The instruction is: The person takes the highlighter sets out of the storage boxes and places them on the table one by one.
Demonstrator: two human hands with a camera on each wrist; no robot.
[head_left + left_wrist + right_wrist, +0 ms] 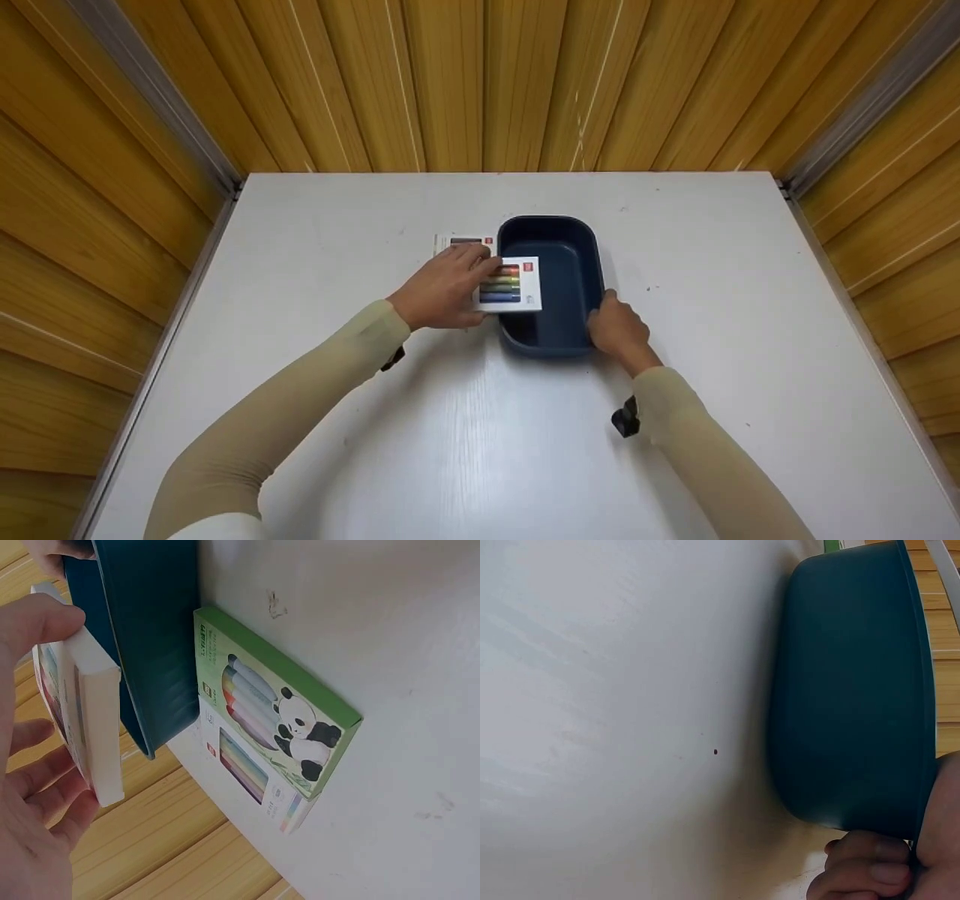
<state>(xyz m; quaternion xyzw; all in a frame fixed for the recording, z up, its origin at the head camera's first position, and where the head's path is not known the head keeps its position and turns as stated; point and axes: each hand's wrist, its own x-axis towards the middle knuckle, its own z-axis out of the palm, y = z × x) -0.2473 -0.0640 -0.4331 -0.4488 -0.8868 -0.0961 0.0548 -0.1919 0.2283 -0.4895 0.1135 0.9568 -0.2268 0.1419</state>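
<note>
My left hand (448, 286) holds a flat white crayon box (529, 285) above the left rim of a dark blue bin (570, 300). Coloured sticks show through the box's window. In the left wrist view, the thumb lies on one edge of this crayon box (97, 705) and the fingers on the opposite side. With its fingers curled over the rim, my right hand (619, 330) grips the bin at its near right side. The right wrist view shows the bin's outer wall (847, 690) and the fingers (866, 870) pinching its edge.
Left of the bin, partly under my left hand in the head view, lie a green box with a panda picture (300, 720) and another white box of coloured sticks (244, 769). The white table (450, 450) meets wood-patterned walls (450, 90) at the back and sides.
</note>
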